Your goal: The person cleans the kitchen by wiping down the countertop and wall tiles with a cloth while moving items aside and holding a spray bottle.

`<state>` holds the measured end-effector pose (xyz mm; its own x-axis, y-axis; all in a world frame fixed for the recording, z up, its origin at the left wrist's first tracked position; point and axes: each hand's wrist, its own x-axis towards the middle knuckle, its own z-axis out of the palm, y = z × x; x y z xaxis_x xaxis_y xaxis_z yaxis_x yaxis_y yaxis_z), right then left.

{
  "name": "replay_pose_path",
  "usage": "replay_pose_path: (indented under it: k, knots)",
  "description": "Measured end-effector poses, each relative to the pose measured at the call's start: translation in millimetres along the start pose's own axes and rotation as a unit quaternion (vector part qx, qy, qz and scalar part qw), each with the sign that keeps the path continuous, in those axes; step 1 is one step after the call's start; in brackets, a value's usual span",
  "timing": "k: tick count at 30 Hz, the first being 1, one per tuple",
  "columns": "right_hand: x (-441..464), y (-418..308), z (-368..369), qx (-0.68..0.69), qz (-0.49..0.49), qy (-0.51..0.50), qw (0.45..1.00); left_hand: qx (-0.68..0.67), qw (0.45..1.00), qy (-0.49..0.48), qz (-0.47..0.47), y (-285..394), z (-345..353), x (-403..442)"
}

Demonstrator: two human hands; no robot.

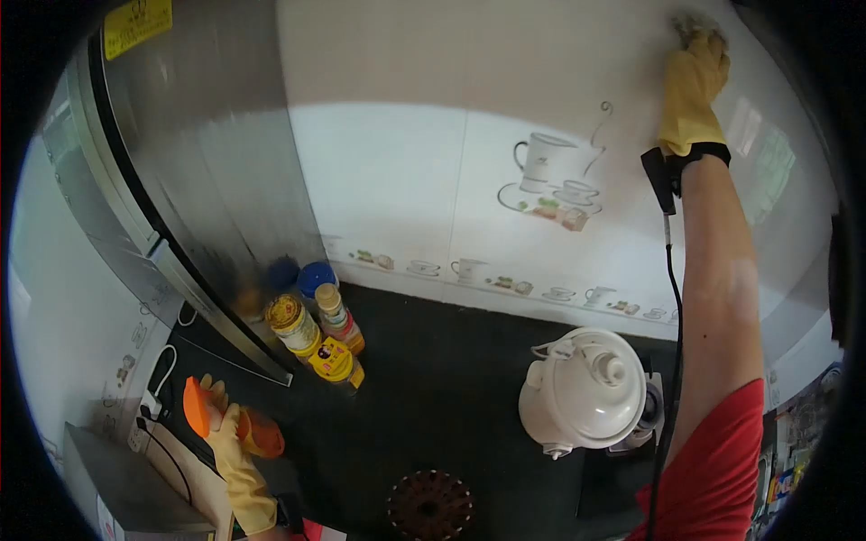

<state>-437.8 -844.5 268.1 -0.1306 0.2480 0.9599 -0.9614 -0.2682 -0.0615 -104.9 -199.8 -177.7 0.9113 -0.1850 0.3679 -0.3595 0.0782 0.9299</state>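
Note:
Both of my hands wear yellow rubber gloves. My left hand (pixel 225 433), low on the left, is wrapped round an orange spray bottle (pixel 262 435) over the dark counter. High on the right, my right hand (pixel 699 77) presses a greyish scrubber (pixel 696 25) against the white tiled wall (pixel 388 63). The scrubber looks like steel wool, though its exact kind is hard to make out. A black strap with a device and cable (pixel 669 261) sits at my right wrist. Printed cups decorate the tiles below and left of that hand.
A white lidded electric pot (pixel 586 388) stands on the dark counter (pixel 433 370), right of centre. Several jars and bottles (pixel 329 329) cluster beside the steel fridge (pixel 207 135). A dark round slotted rack (pixel 430 505) lies near the front. Cords and a plug (pixel 153 406) are at far left.

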Motion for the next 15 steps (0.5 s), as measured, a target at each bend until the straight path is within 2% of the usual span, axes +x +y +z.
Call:
replay_pose_path:
  k: [2, 3, 5, 7, 8, 9, 11, 12, 13, 14, 15]
  knots:
    - [-6, -30, -7, 0.057, -0.076, -0.079, 0.992, -0.032, 0.999, -0.016, 0.022, -9, -1, 3]
    - [-20, -53, -12, 0.054, -0.080, -0.080, 0.992, -0.040, 0.999, -0.022, 0.028, -11, -4, 5]
    - [-61, -118, -31, 0.183, -0.004, 0.001, 0.983, -0.038, 0.998, -0.030, 0.027, -5, 1, 6]
    - [-85, -177, -95, 0.074, -0.079, -0.186, 0.977, -0.025, 0.999, -0.037, 0.015, 4, 4, 4]
    - [-103, -196, -117, 0.074, -0.082, -0.188, 0.976, -0.020, 0.999, -0.041, 0.012, 8, 6, 2]
    - [-129, -214, -135, 0.146, -0.160, -0.193, 0.957, -0.014, 0.999, -0.041, 0.008, 11, 3, 0]
    - [-193, -232, -162, 0.282, -0.308, -0.194, 0.888, -0.010, 0.999, -0.050, 0.003, 18, 5, -2]
    - [-246, -233, -168, 0.293, -0.352, -0.330, 0.825, -0.010, 0.998, -0.055, 0.001, 20, 7, -3]
    - [-277, -238, -180, 0.272, -0.432, -0.437, 0.741, -0.012, 0.998, -0.058, -0.004, 23, 8, -4]
    - [-311, -230, -193, 0.348, -0.450, -0.409, 0.713, -0.012, 0.998, -0.060, -0.008, 25, 8, -6]
    - [-344, -224, -203, 0.317, -0.506, -0.418, 0.684, -0.014, 0.998, -0.061, -0.011, 27, 8, -6]
